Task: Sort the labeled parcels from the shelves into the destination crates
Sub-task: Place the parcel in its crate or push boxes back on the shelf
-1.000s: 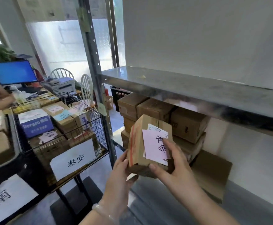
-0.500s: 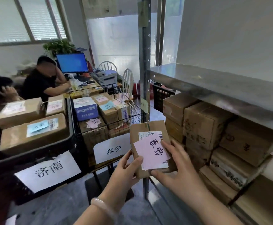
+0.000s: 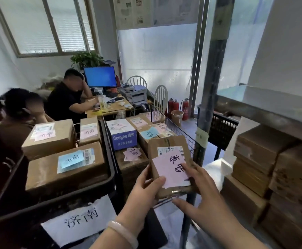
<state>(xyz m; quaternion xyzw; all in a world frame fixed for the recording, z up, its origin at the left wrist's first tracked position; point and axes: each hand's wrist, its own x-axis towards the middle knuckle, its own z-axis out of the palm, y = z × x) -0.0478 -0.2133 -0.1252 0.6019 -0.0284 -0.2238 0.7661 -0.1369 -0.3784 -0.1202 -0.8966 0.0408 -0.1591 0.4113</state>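
Observation:
I hold a small brown cardboard parcel (image 3: 166, 146) with a pink handwritten note and a white shipping label on its top. My left hand (image 3: 144, 191) grips its left edge, thumb on the note. My right hand (image 3: 202, 196) grips its right and near edge. The parcel hovers over the near right corner of the wire crate (image 3: 180, 132), which holds several labeled boxes. To the left stands a black crate (image 3: 109, 177) with a paper sign, also holding several brown boxes.
Stacked brown boxes (image 3: 276, 169) fill the metal shelf (image 3: 265, 112) on the right, behind its upright post (image 3: 209, 87). Two people sit at a desk (image 3: 110, 108) with a blue monitor behind the crates. Fire extinguishers (image 3: 177, 105) stand by the far wall.
My view turned left from the shelf to the crates. Both hands carried the parcel left and forward, from beside the shelf to above the wire crate's near corner.

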